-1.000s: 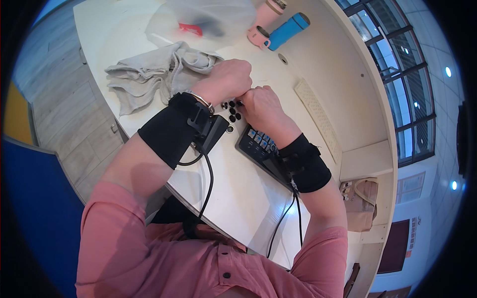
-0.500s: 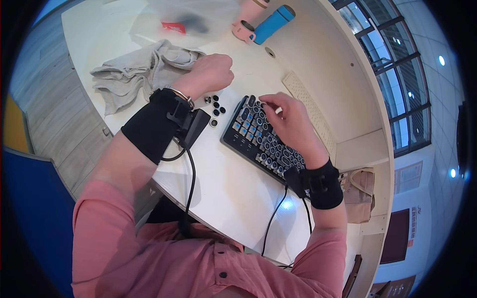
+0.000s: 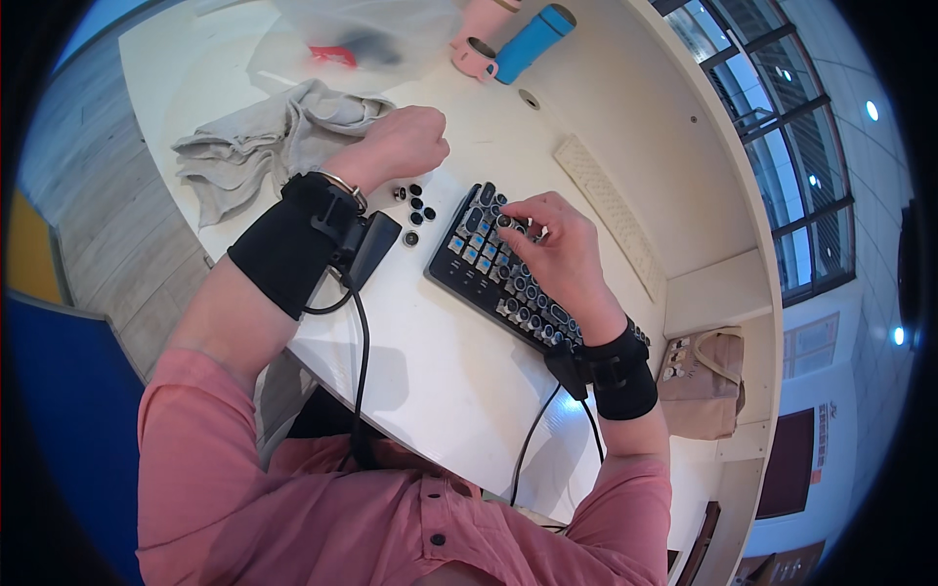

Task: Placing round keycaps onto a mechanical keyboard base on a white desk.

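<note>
My right hand (image 3: pixel 562 244) is over the black mechanical keyboard (image 3: pixel 440 277), thumb and forefinger pinched on a round dark keycap (image 3: pixel 504 222). Several switches with blue stems (image 3: pixel 483 265) lie bare near the keyboard's left end, while round silver-rimmed keycaps cover much of the rest. Curled closed beside the crumpled grey cloth (image 3: pixel 244 137), my left hand (image 3: pixel 403 142) hides whatever its fingers may hold. Several loose round keycaps (image 3: pixel 417 204) lie on the white desk between my left wrist and the keyboard.
A slim white keyboard (image 3: pixel 611 210) lies along the desk's back panel. Farther off are a blue bottle (image 3: pixel 535 43), a pink cup (image 3: pixel 476 61) and a clear plastic bag (image 3: pixel 283 54). Black cables (image 3: pixel 362 371) trail from both wristbands. A tan bag (image 3: pixel 705 386) stands at the right.
My right hand has drawn slightly back from the keyboard's far edge, and a round keycap now shows between its fingertips. My left hand stays closed beside the cloth.
</note>
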A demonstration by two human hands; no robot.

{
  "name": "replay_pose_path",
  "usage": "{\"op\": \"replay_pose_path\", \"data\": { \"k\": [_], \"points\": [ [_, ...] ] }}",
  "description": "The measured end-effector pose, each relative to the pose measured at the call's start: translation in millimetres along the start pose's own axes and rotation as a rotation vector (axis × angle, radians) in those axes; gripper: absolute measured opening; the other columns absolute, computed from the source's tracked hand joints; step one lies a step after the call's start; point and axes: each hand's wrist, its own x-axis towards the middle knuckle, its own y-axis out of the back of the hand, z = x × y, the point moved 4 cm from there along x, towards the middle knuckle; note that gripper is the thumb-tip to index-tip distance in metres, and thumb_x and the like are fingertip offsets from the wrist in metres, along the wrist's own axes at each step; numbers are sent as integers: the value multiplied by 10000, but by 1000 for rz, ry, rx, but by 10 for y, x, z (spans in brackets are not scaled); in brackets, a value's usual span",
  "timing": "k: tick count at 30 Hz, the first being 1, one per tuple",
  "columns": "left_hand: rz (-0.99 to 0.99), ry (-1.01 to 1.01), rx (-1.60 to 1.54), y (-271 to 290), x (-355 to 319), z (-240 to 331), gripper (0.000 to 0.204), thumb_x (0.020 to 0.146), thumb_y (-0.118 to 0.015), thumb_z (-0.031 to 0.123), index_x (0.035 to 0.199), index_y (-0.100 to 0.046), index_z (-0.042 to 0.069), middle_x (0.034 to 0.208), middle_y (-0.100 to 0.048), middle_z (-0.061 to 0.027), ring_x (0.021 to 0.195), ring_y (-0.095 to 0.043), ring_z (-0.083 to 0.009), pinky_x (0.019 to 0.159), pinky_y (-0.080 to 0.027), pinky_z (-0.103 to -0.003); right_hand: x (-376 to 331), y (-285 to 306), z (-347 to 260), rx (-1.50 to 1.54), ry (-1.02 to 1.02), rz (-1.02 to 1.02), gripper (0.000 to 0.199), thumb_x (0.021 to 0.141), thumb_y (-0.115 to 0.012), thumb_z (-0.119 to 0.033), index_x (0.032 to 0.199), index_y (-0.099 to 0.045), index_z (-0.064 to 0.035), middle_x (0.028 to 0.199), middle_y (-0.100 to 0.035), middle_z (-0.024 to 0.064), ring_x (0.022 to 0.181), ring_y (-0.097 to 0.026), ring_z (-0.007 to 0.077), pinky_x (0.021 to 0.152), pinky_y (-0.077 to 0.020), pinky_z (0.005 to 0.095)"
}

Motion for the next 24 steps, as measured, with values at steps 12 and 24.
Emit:
{"op": "replay_pose_path", "data": {
  "k": [12, 24],
  "points": [
    [29, -17, -30, 4, -27, 35, 240, 778, -491, 146, 818, -617, -54, 883, -633, -241, 872, -610, -398, 762, -479, -467, 15, -123, -9, -134, 105, 28, 172, 726, -699, -43, 897, -685, -25, 776, -630, 112, 633, -614, 249, 596, -491, 333],
    [11, -23, -43, 2, -33, 38, 224, 776, -492, 138, 830, -612, -43, 904, -634, -230, 886, -602, -395, 771, -471, -463, 12, -158, -32, -272, 173, 8, 153, 725, -714, -75, 872, -691, -35, 782, -615, 100, 675, -610, 273, 614, -487, 359]
  ]
}}
